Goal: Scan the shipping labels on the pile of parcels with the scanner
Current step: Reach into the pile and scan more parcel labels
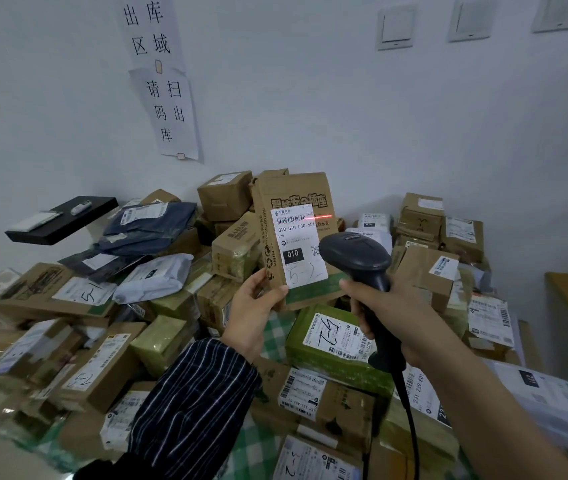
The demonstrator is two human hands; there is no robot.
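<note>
Left hand [253, 306] grasps one tall brown cardboard parcel [293, 192], right hand [391, 317] clenches the dark corded scanner [355, 254], red beam [324, 215] grazing its white label [298, 244]; the surrounding pile [102, 362] likely remains.

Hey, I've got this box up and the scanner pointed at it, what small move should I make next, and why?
Probably swing the scanner slightly to your left. Its red line lands at the right edge of the label and runs onto bare cardboard, while the barcode sits further left. Your left hand holds the box upright and facing you.
</note>
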